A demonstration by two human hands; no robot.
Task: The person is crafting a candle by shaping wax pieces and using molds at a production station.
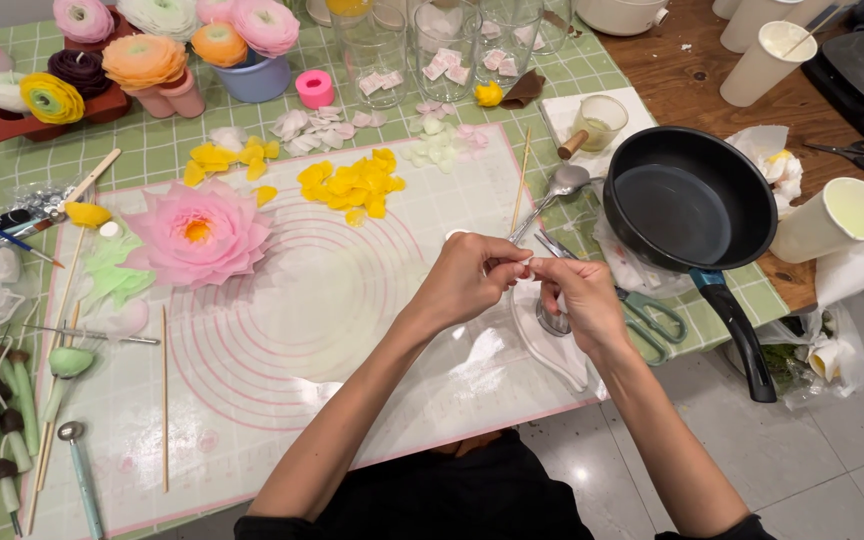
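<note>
My left hand [465,280] and my right hand [582,300] meet above the right part of a translucent white work mat [282,300] with pink circle lines. Both pinch one small white piece [526,262] between their fingertips; its exact kind is too small to tell. A large pink layered flower [197,233] with a yellow centre lies on the mat's left side. Yellow petals [352,185] are scattered at the mat's far edge. A metal spoon [557,185] lies just beyond my hands.
A black frying pan [692,205] sits at the right, handle over the table edge. Green-handled scissors [652,320] lie beside my right hand. Finished flowers [142,60], glass jars [432,45] and paper cups [832,215] stand at the back and right. Sticks and green stems [12,420] lie left.
</note>
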